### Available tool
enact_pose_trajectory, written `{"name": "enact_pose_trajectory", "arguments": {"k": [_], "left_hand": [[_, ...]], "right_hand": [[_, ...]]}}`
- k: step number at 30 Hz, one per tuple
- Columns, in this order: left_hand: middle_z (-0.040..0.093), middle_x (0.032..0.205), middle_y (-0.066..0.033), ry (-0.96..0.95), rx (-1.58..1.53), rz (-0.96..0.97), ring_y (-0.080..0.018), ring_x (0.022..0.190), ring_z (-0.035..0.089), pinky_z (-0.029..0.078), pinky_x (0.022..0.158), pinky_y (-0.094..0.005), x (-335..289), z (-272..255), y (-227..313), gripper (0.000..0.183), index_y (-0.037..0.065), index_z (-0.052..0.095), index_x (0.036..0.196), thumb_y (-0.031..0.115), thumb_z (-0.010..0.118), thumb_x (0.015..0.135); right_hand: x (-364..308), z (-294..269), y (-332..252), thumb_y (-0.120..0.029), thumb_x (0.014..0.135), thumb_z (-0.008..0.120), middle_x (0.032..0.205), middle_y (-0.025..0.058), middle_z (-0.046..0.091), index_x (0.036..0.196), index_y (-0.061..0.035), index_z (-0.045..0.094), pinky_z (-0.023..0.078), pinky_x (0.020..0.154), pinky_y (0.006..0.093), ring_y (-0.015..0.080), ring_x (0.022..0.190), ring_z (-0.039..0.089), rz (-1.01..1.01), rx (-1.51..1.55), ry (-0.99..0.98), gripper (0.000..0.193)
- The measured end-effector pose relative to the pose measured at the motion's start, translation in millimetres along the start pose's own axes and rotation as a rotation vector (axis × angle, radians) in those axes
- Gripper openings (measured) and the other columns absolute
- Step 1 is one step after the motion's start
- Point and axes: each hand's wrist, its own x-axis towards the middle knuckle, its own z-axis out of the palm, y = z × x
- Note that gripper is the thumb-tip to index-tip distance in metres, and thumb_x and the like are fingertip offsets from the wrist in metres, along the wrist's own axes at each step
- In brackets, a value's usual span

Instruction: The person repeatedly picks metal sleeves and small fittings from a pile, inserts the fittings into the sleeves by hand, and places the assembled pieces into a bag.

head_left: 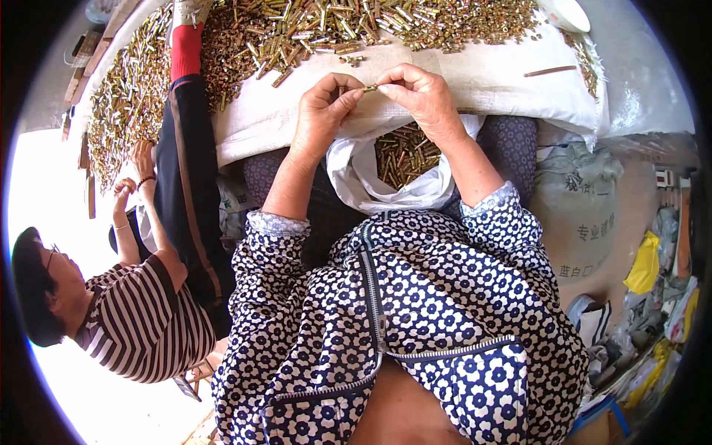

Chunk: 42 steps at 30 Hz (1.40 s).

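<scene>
My left hand (330, 104) and my right hand (417, 93) meet over the near edge of the white cloth, thumbs and fingertips pinched. Between them is a small brass-coloured metal piece (370, 88), short and slim, with one end in each pinch. Fingertips partly cover it, so its exact kind is unclear. Just below my hands, a white plastic bag (354, 174) hangs open at my lap, holding many similar gold and reddish metal pieces (406, 154). Beyond my hands, a wide heap of short brass-coloured tubes and fittings (297, 33) covers the cloth.
A thin brown stick (549, 71) lies on the white cloth (482, 85), near a white bowl (567, 13). On the left, a person in a striped shirt (148, 319) works at the heap; a dark trouser leg (194, 185) stretches alongside. Sacks (578, 215) and plastic bags stand at right.
</scene>
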Motion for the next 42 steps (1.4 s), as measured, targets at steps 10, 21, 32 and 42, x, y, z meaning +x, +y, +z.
{"name": "enact_pose_trajectory", "arguments": {"k": [10, 21, 32, 42], "left_hand": [[0.056, 0.07, 0.0022, 0.105, -0.239, -0.009, -0.0028, 0.056, 0.047, 0.034, 0.046, -0.016, 0, 7, -4, 0.007, 0.004, 0.061, 0.092, 0.007, 0.065, 0.087], [0.062, 0.079, -0.001, 0.054, 0.169, 0.127, -0.0062, 0.063, 0.054, 0.043, 0.053, -0.0201, 13, 16, -17, 0.007, 0.003, 0.062, 0.094, 0.008, 0.063, 0.088], [0.063, 0.087, -0.0171, -0.073, 0.867, 0.361, -0.0364, 0.081, 0.062, 0.051, 0.068, -0.0388, 22, 51, 6, 0.011, 0.004, 0.061, 0.093, 0.002, 0.058, 0.082], [0.059, 0.063, -0.001, 0.063, 0.131, -0.001, -0.0055, 0.051, 0.051, 0.039, 0.045, -0.0205, 23, 39, -13, 0.009, 0.004, 0.059, 0.09, 0.013, 0.058, 0.092]], "right_hand": [[0, -3, 1, -0.009, 0.084, 0.066, 0.087, -0.0023, 0.064, 0.092, -0.0018, 0.067, 0.044, 0.078, 0.0209, 0.0058, 0.084, 0.055, 0.032, 0.156, -0.044, 0.011], [3, -11, 11, -0.011, 0.08, 0.065, 0.078, 0.0075, 0.065, 0.087, -0.0042, 0.066, 0.047, 0.07, 0.0295, 0.0159, 0.073, 0.06, -0.009, -0.191, -0.077, 0.01], [13, -41, 10, 0.0, 0.072, 0.06, 0.097, 0.011, 0.059, 0.095, -0.0027, 0.062, 0.047, 0.079, 0.0327, 0.0266, 0.091, 0.059, -0.185, -0.605, -0.071, 0.023], [30, -45, 17, -0.006, 0.078, 0.064, 0.096, 0.0103, 0.062, 0.1, -0.005, 0.062, 0.05, 0.076, 0.0322, 0.0235, 0.086, 0.062, -0.164, -0.731, 0.207, 0.022]]}}
